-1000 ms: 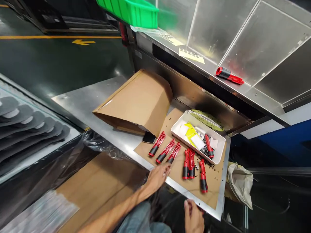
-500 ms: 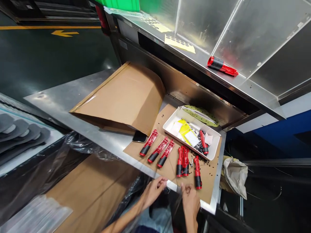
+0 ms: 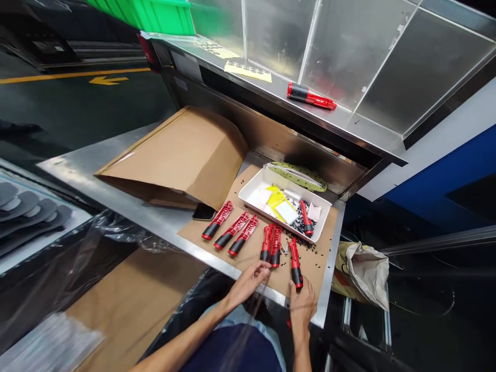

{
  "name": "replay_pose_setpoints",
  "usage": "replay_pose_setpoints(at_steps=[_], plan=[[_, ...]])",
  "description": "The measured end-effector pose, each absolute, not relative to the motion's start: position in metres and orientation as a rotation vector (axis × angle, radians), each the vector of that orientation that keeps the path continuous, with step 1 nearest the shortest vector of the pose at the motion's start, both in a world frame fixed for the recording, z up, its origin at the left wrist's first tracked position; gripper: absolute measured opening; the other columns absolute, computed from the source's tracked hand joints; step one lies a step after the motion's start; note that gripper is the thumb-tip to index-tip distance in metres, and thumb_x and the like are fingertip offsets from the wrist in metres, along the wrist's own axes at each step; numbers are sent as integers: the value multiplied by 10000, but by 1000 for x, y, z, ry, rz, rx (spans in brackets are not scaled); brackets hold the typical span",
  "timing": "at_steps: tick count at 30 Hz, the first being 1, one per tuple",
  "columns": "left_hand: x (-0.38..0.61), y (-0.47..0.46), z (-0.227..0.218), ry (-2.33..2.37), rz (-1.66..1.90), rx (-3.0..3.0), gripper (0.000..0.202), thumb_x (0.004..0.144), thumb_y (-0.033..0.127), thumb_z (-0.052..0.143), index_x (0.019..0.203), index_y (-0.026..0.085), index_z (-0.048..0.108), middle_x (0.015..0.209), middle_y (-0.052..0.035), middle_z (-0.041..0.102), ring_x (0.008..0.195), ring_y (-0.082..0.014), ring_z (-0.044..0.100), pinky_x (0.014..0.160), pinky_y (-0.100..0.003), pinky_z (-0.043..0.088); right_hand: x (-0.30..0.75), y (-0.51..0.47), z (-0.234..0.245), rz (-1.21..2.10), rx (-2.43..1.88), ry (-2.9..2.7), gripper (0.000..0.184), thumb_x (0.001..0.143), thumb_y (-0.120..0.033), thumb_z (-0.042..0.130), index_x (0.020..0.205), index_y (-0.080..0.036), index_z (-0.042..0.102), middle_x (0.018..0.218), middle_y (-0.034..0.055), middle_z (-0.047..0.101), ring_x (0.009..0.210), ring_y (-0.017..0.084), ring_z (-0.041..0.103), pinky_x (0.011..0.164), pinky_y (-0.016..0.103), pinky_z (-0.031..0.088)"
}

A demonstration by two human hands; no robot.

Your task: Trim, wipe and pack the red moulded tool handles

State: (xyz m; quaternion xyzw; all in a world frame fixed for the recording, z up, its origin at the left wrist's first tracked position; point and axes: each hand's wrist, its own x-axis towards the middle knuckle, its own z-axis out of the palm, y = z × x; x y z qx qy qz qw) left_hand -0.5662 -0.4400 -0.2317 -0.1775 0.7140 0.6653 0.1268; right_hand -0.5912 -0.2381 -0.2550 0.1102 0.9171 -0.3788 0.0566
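Observation:
My left hand (image 3: 248,284) rests at the front edge of the brown cardboard sheet (image 3: 312,263), its fingers pinched on a thin transparent plastic film (image 3: 258,305). My right hand (image 3: 302,305) is beside it, with its fingers at the black end of a red-and-black tool handle (image 3: 295,263). Two more handles (image 3: 271,245) lie together just beyond my hands. A row of three (image 3: 231,230) lies to the left. Another red-and-black handle (image 3: 306,218) lies in a white tray (image 3: 256,188).
A folded brown cardboard piece (image 3: 174,160) and a phone (image 3: 203,212) lie on the steel table (image 3: 116,201). Small black parts (image 3: 302,243) are scattered on the sheet. A red-and-black handle (image 3: 312,96) sits on the steel shelf above. A paper bag (image 3: 366,274) stands to the right.
Both hands have moved up onto the front of the cardboard sheet and closer to the handles. The whole view has shifted as my head turned.

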Motion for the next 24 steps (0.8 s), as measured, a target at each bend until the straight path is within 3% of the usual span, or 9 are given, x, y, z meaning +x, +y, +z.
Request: replay_pose_setpoints(at_steps=[5,8,11,14,19,24], plan=[[-571,-420,-226,1904,2009,-495,652,740,679,585,1155,177,603,1011,-93,692,993,-259,634,940,-411,486,-574,-214,-246,-1561,263,2393,810,798,-821,441,1065,-114,733,944,141,764,893,288,716,746,347,548],[-574,-411,-208,1755,2065,-443,731,741,730,594,1235,191,618,1177,-135,688,1168,-300,596,1001,-429,460,-558,-217,-229,-1720,208,2205,770,826,-786,480,1114,-113,719,1041,127,760,947,273,728,784,339,574],[-576,-404,-180,1571,2159,-377,856,810,830,385,1341,190,584,1305,-156,647,1262,-307,560,1052,-434,433,-549,-236,-204,-1806,217,2267,682,825,-690,599,1204,-129,679,1109,139,747,990,278,723,841,360,577],[-577,-404,-150,1387,2263,-349,921,840,851,202,1406,201,527,1305,-152,651,1222,-302,589,1043,-444,438,-546,-260,-176,-1732,170,2704,540,852,-576,652,1191,-157,676,1172,153,725,1055,283,698,922,381,546],[-576,-417,-122,1178,2395,-410,850,864,824,259,1441,242,486,1256,-136,674,1170,-323,595,954,-456,476,-543,-289,-146,-1467,-84,3116,422,934,-514,583,1140,-155,666,1101,162,733,990,265,714,866,364,552],[-571,-432,-122,1203,2438,-387,847,877,813,226,1451,244,481,1278,-140,668,1177,-324,608,957,-467,493,-543,-302,-144,-1515,-186,3061,382,933,-481,606,1138,-166,671,1097,141,738,994,246,716,886,350,546]])
